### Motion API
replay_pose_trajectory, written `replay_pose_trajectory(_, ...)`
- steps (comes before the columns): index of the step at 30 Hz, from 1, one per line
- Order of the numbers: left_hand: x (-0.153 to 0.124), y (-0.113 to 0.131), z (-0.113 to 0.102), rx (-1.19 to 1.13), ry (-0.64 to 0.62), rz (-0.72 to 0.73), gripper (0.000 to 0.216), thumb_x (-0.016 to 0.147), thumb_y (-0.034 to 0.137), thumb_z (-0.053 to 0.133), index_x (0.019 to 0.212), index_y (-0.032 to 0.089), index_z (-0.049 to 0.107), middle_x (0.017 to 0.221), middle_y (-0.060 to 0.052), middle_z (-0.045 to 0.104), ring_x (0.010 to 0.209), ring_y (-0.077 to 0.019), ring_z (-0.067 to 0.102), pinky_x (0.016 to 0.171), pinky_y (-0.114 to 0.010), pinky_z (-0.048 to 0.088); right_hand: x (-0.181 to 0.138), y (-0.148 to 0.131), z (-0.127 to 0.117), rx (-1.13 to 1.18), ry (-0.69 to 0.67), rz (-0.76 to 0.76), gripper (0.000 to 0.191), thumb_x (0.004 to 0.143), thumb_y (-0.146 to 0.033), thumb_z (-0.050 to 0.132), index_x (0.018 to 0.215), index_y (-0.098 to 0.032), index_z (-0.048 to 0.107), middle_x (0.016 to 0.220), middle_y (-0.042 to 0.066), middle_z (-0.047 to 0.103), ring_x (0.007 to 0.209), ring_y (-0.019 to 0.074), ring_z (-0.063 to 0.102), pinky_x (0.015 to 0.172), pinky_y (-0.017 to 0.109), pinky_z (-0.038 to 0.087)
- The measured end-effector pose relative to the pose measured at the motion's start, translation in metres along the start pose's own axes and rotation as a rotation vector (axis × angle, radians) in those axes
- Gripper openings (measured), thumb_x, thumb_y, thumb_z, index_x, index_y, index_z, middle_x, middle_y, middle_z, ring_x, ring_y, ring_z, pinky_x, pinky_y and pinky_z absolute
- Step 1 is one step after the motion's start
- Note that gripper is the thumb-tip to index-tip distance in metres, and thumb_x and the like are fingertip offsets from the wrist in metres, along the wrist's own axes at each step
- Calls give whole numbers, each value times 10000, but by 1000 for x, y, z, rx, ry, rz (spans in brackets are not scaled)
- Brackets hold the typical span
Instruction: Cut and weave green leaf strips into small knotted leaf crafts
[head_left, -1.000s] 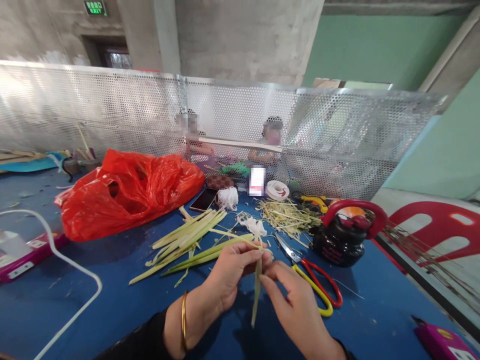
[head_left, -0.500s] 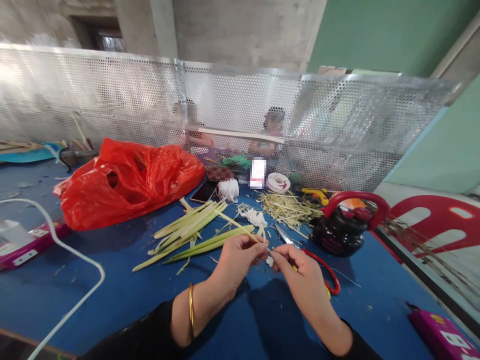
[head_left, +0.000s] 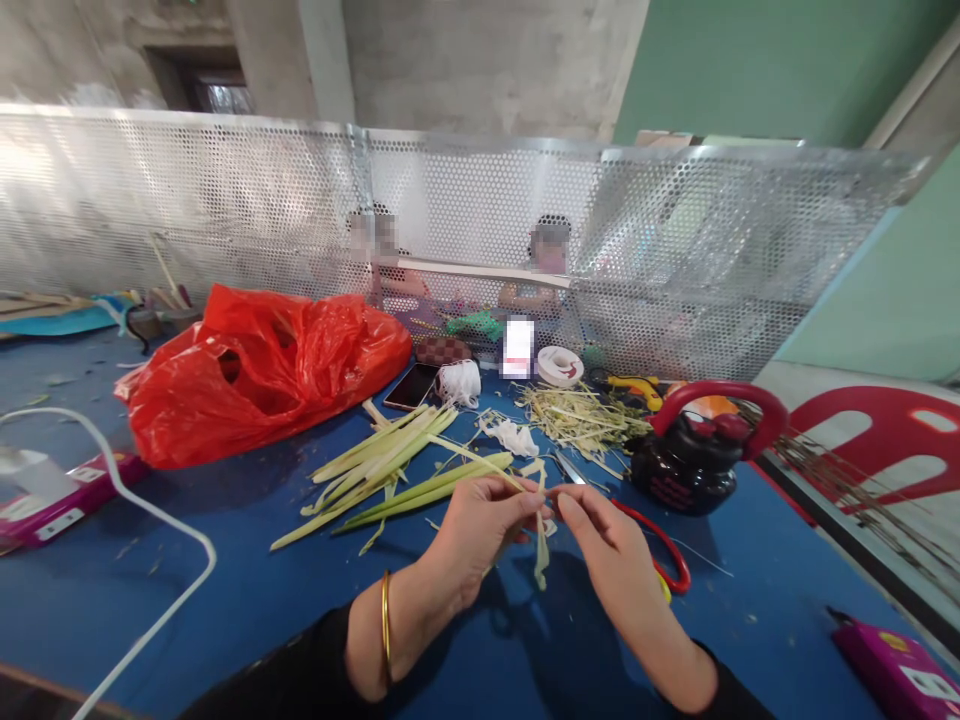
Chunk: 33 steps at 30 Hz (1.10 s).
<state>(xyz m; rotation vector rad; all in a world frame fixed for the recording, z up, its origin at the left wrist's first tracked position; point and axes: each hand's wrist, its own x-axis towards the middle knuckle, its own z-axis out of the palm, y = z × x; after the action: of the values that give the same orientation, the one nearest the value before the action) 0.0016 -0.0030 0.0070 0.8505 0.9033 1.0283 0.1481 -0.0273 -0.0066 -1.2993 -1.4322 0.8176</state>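
Note:
My left hand, closed, pinches a narrow pale-green leaf strip between thumb and fingers. One end of the strip hangs down between my hands, and another length runs back toward the pile. Thumb and forefinger of my right hand are pinched together at the strip, close to the left fingertips; the exact grip there is small and partly hidden. Beyond the left hand lies a pile of long pale-green leaves, with greener blades in front. Red-handled scissors lie partly under the right hand.
A red plastic bag, a phone, white string, a tape roll and leaf scraps lie farther back. A black jug stands at right. Power strips and a white cable occupy the left side. A perforated screen stands behind.
A length of the leaf strip now hangs down between my hands. My right hand has shifted slightly rightward, its fingertips more closely pinched. The whole view has shifted a little.

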Motion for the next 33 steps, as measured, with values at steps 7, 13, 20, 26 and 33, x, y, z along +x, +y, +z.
replay_pose_trajectory(7, -4, -4, 2, 113, -109, -71, 243, 577, 334, 797, 665, 120, 721, 642, -52, 677, 512, -92, 524, 538, -229, 389, 3, 0, 3, 576, -96, 289, 243, 700, -393, 762, 767, -172, 686, 667, 3, 623, 600, 150, 556, 605, 271, 476)
replay_pose_trajectory(13, 0, -8, 1, 97, -96, -103, 247, 541, 308, 813, 666, 123, 707, 592, -50, 676, 491, -102, 529, 537, -237, 388, 5, 1, 5, 535, -25, 229, 251, 686, -367, 762, 617, -183, 607, 585, -29, 570, 549, 136, 513, 559, 256, 450)
replay_pose_trajectory(20, -2, 4, -1, -50, -109, -201, 318, 646, 417, 779, 744, 127, 692, 690, -49, 687, 572, -119, 605, 537, -221, 443, 10, -6, -8, 376, -163, 171, 238, 826, -404, 642, 888, -184, 710, 876, 40, 698, 875, 204, 619, 807, 298, 478)
replay_pose_trajectory(26, -5, 11, -4, -108, -90, -235, 231, 668, 331, 780, 733, 134, 679, 651, -52, 681, 544, -112, 599, 515, -204, 457, 12, -11, -10, 330, -332, 125, 167, 778, -346, 697, 821, -185, 706, 806, 13, 688, 802, 178, 618, 786, 280, 475)
replay_pose_trajectory(33, -4, 7, -2, -107, -115, -228, 190, 633, 237, 796, 733, 109, 697, 649, -71, 690, 522, -94, 580, 487, -177, 436, 9, 0, -6, -7, -308, -89, 271, 871, -364, 561, 687, -171, 607, 664, -4, 582, 654, 151, 514, 614, 241, 409)
